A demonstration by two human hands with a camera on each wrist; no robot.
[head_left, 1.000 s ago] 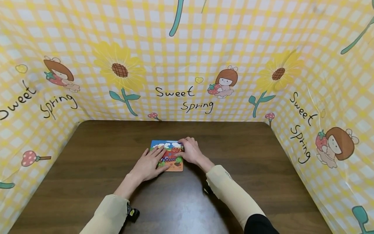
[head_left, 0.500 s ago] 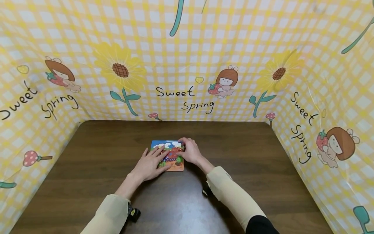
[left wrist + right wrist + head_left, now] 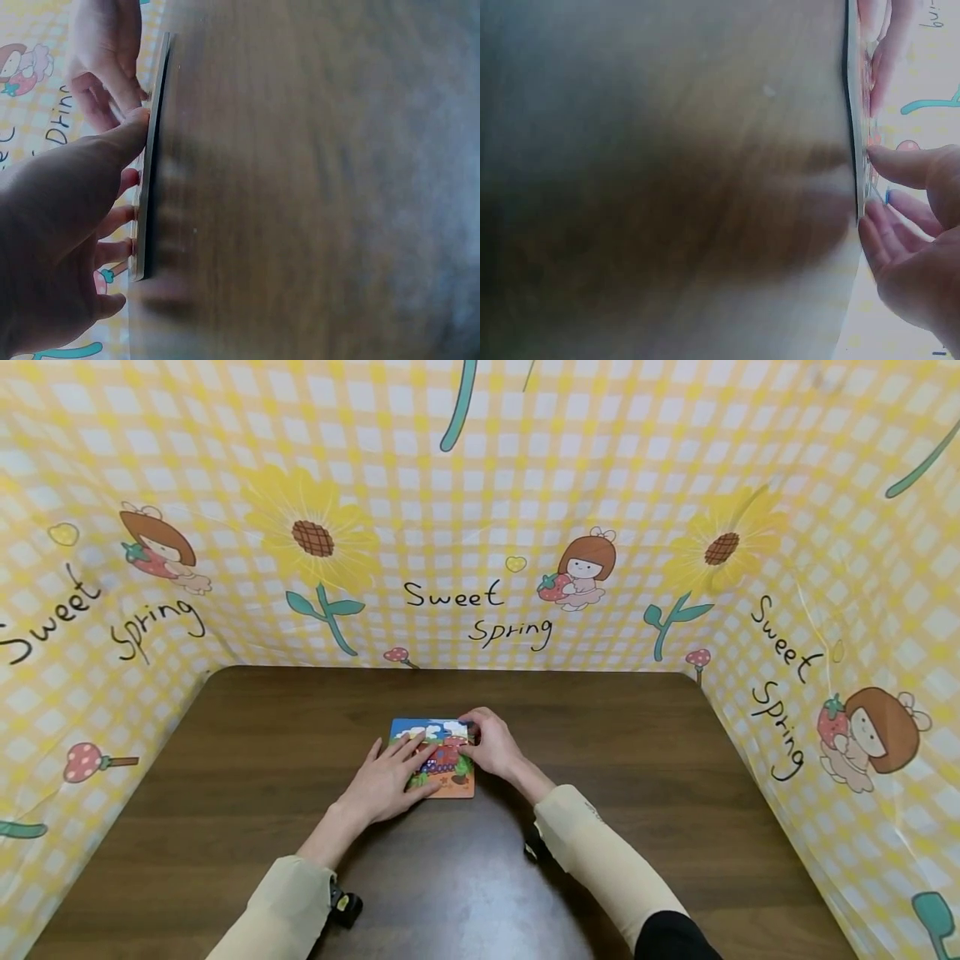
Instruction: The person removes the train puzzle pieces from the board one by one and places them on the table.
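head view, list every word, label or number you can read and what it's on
"Sweet Spring": checked cloth, left side
"Sweet Spring": same cloth, back
"Sweet Spring": same cloth, right side
Right sleeve: small marking, too small to read
Picture board: no readable text

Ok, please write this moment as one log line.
left hand: fingers spread on board | right hand: thumb on board, at right edge; grip unclear | board: on table
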